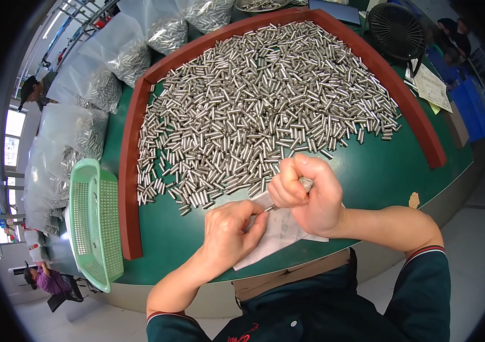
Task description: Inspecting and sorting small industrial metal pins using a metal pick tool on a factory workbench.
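On the near side of the pile of pins [265,97], both bent arms [387,224] angle inward. Over pale paper [281,232], the left hand [225,229] pinches a small metal piece [269,208], seemingly steadying it; the right hand [313,196], thumb uppermost, fists around a mostly hidden greyish thing [306,183]. Flanking and backing the pile, a red rim [131,188] probably stops pins rolling away.

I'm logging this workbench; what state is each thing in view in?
Left hand: thumb and finger seemingly pinching a small metal piece
Right hand: curled around a grayish thing, mostly hidden
Metal pins: loose, spread in a heap
White sheet: creased, partly under the hands
Green basket: upright, open-topped
Plastic bags: partly filled with metal pieces
Fan: can't tell if it's running
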The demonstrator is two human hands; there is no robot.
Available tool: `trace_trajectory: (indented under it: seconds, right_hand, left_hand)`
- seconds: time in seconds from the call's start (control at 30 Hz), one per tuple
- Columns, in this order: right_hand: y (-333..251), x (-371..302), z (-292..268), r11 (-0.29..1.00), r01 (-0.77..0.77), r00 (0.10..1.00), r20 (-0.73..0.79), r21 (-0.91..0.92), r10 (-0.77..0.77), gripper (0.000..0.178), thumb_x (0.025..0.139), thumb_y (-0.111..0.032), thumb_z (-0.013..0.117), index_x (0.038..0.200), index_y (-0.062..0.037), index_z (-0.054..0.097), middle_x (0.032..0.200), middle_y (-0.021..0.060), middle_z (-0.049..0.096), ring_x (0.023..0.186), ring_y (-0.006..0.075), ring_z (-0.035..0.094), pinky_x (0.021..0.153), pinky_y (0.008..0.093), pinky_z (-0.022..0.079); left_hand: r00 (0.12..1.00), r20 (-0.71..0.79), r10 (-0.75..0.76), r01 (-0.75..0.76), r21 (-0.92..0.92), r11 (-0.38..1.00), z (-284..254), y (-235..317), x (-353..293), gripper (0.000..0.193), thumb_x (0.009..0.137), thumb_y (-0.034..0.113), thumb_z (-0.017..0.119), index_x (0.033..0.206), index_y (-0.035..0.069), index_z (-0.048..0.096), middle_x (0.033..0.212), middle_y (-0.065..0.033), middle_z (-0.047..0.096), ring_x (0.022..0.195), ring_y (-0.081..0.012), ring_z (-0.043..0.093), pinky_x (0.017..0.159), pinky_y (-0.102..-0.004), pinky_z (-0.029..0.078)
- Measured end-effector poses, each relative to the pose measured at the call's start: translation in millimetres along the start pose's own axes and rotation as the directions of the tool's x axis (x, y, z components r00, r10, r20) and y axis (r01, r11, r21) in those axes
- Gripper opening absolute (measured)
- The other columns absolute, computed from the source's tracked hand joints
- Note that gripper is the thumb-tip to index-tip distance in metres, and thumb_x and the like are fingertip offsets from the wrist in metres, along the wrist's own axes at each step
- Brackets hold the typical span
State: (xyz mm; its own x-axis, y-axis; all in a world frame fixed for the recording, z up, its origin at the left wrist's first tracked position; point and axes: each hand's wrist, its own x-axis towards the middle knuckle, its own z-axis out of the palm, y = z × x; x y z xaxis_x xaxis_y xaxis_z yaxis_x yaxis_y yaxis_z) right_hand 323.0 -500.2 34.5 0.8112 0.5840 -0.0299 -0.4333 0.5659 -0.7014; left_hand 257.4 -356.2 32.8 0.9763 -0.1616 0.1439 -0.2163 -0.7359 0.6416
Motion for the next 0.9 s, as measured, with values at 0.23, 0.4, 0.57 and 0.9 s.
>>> trace_trajectory:
  seconds: [0.23,0.4,0.57,0.9]
  right_hand:
    - [-4.7,0.4,0.7,0.999,0.006,1.000,0.005,-0.039,-0.006,0.039,0.086,-0.026,0.029,0.050,-0.0107,0.028,0.042,-0.0034,0.023,0.042,0.0092,0.019,0.044,0.0254,0.019]
    - [4.4,-4.2,0.7,0.999,0.016,1.000,-0.022,-0.039,-0.017,0.039,0.087,-0.025,0.032,0.052,-0.0091,0.029,0.046,-0.0021,0.026,0.043,0.0088,0.022,0.044,0.0243,0.019]
    - [10.7,-8.1,-0.7,0.992,0.054,0.999,0.010,-0.112,-0.053,0.036,0.087,-0.020,0.031,0.053,-0.0081,0.028,0.050,-0.0010,0.029,0.048,0.0086,0.025,0.046,0.0236,0.022]
    - [2.6,-12.1,5.5,0.953,0.066,0.996,0.074,-0.294,-0.047,0.032,0.084,-0.021,0.031,0.055,-0.0068,0.031,0.054,-0.0010,0.032,0.052,0.0090,0.029,0.050,0.0240,0.026]
  left_hand:
    - [1.000,-0.008,0.006,-0.006,-0.025,1.000,0.7,0.6,3.9,0.009,0.067,0.006,0.064,0.065,0.005,0.055,0.046,-0.0047,0.043,0.040,-0.0196,0.045,0.038,-0.0315,0.035]
    - [0.999,-0.001,-0.034,0.034,0.011,0.999,1.7,2.7,-2.8,0.010,0.067,0.008,0.065,0.064,0.005,0.055,0.046,-0.0053,0.044,0.040,-0.0211,0.046,0.039,-0.0326,0.035]
    - [1.000,-0.002,-0.025,0.025,0.026,0.999,2.4,5.6,-6.2,0.009,0.066,0.005,0.063,0.063,0.005,0.055,0.046,-0.0069,0.047,0.041,-0.0229,0.049,0.040,-0.0339,0.038]
    - [0.993,-0.079,0.093,-0.082,0.138,0.987,2.9,12.1,-1.9,0.014,0.068,0.006,0.063,0.060,0.004,0.051,0.047,-0.0093,0.047,0.040,-0.0248,0.046,0.039,-0.0329,0.036]
